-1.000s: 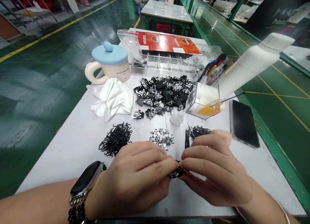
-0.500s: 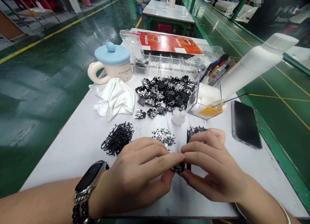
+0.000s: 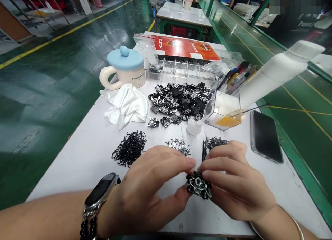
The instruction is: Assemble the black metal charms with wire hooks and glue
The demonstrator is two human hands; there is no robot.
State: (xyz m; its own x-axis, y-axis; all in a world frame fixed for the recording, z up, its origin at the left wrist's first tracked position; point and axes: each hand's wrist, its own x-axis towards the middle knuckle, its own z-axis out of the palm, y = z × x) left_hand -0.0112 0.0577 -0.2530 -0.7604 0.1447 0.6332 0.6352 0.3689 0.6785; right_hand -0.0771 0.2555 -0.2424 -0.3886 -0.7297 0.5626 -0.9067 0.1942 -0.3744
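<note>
A small black plastic part with silver metal pieces is held between my hands above the table's near side. My right hand grips its right side and top, fingers closed. My left hand has its thumb against the part's left edge, the index fingertip just above it. A slim black tool like tweezers rises by my right fingers; whether they hold it is hidden. Beyond my hands lie piles of curved black pieces, small silver pieces and tiny dark pieces.
A heap of similar black-and-silver parts covers the mid-table. Around it are a white cloth, a lidded mug, a divided clear tray, a small white bottle, a tool holder, a white bottle and a phone.
The part has turned and come more into view, its silver side showing. My left index finger has lifted off its top. The view has shifted slightly.
</note>
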